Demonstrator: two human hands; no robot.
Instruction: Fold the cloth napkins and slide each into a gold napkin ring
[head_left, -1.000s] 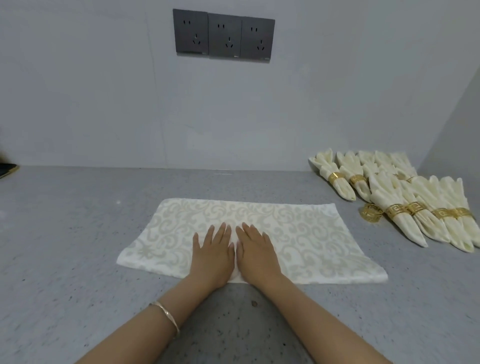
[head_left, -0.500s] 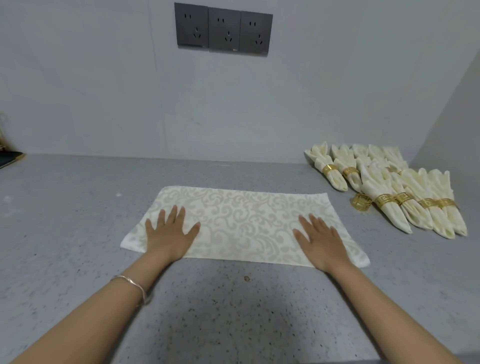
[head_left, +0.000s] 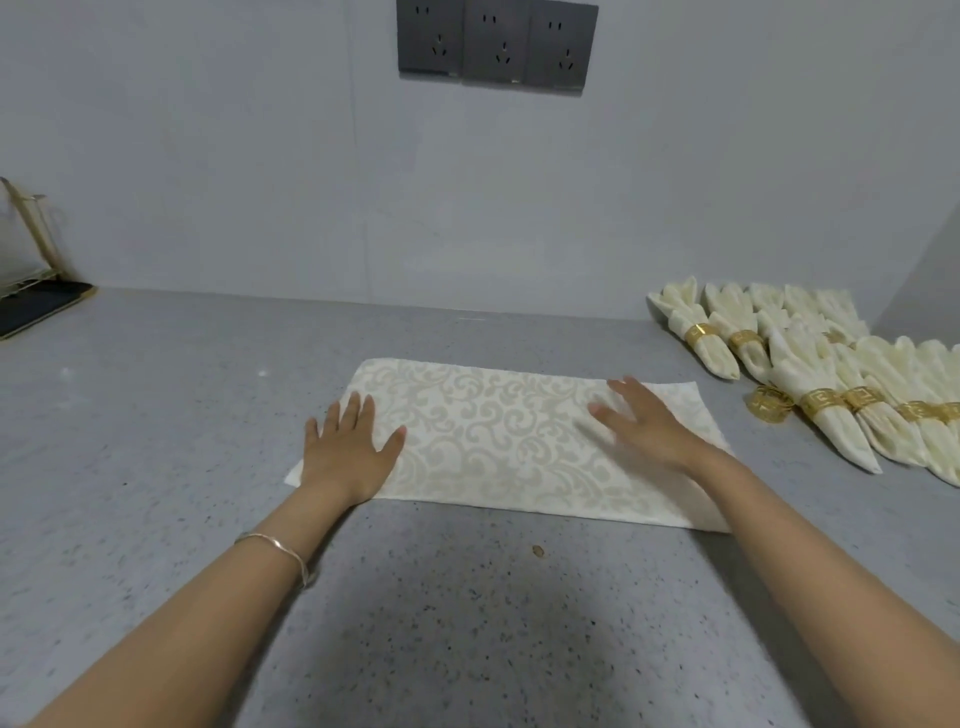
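Note:
A cream napkin (head_left: 498, 436) with a pale scroll pattern lies flat on the grey counter as a wide rectangle, folded once. My left hand (head_left: 348, 447) rests palm down on its left end, fingers spread. Over the right part of the napkin my right hand (head_left: 644, 426) is flat with fingers apart and blurred; I cannot tell whether it touches the cloth. A loose gold napkin ring (head_left: 769, 405) sits on the counter just right of the napkin.
Several folded napkins in gold rings (head_left: 831, 374) lie in rows at the right, against the wall corner. A gold-framed stand with a black base (head_left: 36, 301) is at the far left. Wall sockets (head_left: 496, 47) are above. A small crumb (head_left: 538, 551) lies near the napkin's front edge.
My hands slid apart from the napkin's middle towards its two ends. Since half a second ago the right hand has shifted a little up and inward; the left hand stays at the left end.

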